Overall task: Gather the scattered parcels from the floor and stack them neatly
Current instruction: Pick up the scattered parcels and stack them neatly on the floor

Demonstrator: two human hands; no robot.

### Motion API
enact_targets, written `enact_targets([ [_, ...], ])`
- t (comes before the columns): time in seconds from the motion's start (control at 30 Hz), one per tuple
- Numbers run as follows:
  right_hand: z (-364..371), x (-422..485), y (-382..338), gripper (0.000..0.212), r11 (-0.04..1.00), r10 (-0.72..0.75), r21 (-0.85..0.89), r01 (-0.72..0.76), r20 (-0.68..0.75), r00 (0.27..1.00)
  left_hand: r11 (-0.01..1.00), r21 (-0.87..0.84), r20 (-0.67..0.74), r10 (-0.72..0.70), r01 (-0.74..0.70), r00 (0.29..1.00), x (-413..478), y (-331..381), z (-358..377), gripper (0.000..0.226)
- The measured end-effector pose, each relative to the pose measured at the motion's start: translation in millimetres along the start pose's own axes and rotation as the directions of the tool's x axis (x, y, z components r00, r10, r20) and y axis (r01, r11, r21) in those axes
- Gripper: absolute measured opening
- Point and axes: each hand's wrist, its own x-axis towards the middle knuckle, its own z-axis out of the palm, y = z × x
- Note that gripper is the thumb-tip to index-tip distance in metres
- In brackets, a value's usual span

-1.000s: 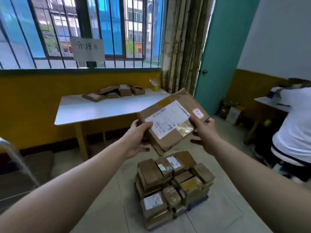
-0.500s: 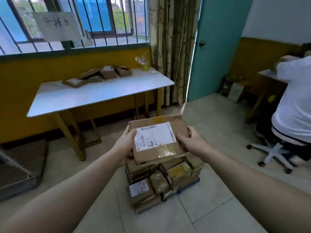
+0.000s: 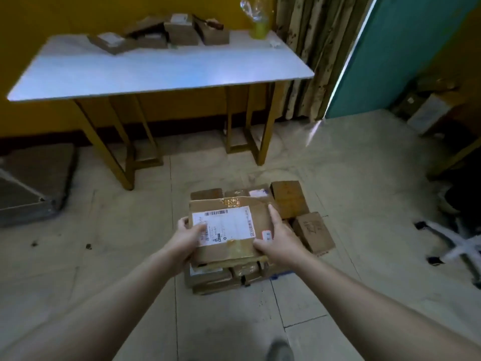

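Observation:
A flat brown cardboard parcel [image 3: 231, 225] with a white shipping label lies level on top of the stack of parcels [image 3: 289, 199] on the floor. My left hand [image 3: 186, 237] grips its left edge, thumb on the label. My right hand [image 3: 277, 237] holds its right edge, fingers along the side and thumb on top. The stack holds several small brown boxes; those under the held parcel are mostly hidden. One small box [image 3: 313, 231] sits at the stack's right side.
A white-topped table [image 3: 161, 71] with wooden legs stands behind the stack, with several more parcels [image 3: 166, 35] and a yellow cup on it. A grey platform [image 3: 33, 183] is on the left. A white chair base [image 3: 458, 246] is at right. A teal door [image 3: 406, 53] stands beyond.
Both hands have lowered the labelled parcel from chest height down onto the stack. The view has tilted down toward the floor.

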Motion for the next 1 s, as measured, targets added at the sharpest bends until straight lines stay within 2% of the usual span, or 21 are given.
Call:
enact_targets([
  [0.1, 41, 54, 32, 0.091, 0.998, -0.015, -0.064, 0.022, 0.104, 0.995, 0.999, 0.020, -0.102, -0.048, 0.051, 0.994, 40, -45, -1, 0.050],
  [0.23, 105, 124, 89, 0.088, 0.984, -0.043, -0.163, 0.077, 0.206, 0.978, 0.983, 0.071, -0.196, -0.150, 0.167, 0.969, 105, -111, -1, 0.032],
  [0.37, 157, 173, 141, 0.085, 0.970, -0.041, -0.221, 0.098, 0.248, 0.968, 0.975, 0.078, -0.232, -0.186, 0.209, 0.955, 163, -172, 4, 0.036],
  [0.53, 195, 207, 174, 0.083, 0.952, -0.018, -0.293, 0.088, 0.232, 0.972, 0.980, 0.052, -0.238, -0.176, 0.193, 0.955, 212, -213, 10, 0.035],
  [0.6, 199, 213, 179, 0.082, 0.935, 0.010, -0.348, 0.067, 0.215, 0.977, 0.981, 0.080, -0.237, -0.154, 0.177, 0.959, 225, -221, 14, 0.042],
  [0.67, 199, 217, 181, 0.080, 0.880, 0.012, -0.470, 0.068, 0.165, 0.986, 0.982, 0.109, -0.205, -0.132, 0.157, 0.970, 236, -225, 18, 0.054],
  [0.77, 196, 221, 184, 0.076, 0.743, -0.062, -0.658, 0.118, 0.108, 0.992, 0.983, 0.134, -0.137, -0.108, 0.126, 0.985, 243, -228, 21, 0.064],
  [0.87, 194, 228, 187, 0.072, 0.708, -0.070, -0.695, 0.125, 0.107, 0.992, 0.981, 0.168, -0.112, -0.078, 0.096, 0.991, 247, -231, 21, 0.071],
  [1.0, 192, 230, 189, 0.073, 0.724, 0.016, -0.683, 0.101, 0.163, 0.986, 0.961, 0.248, -0.092, -0.104, 0.124, 0.990, 245, -229, 16, 0.082],
])
